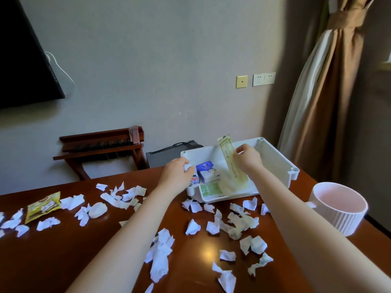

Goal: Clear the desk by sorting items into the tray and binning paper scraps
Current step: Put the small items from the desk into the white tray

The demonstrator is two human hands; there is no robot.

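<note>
You are working over a white rectangular plastic tray (pixel 273 157) sitting at the far right of the dark brown wooden desk (pixel 63 250). Your right hand (pixel 249 158) is standing a long pale-yellow flat packet (pixel 231 163) inside it, right of a small blue-and-white tissue pack (pixel 208 170). Your left hand (pixel 176 172) is touching its left edge. Torn white paper scraps (pixel 160 254) are lying before the tray, a round ribbed white bin (pixel 338 210) to its right.

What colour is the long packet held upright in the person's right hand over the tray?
Pale yellow-green, seen in the head view: long packet.
</note>
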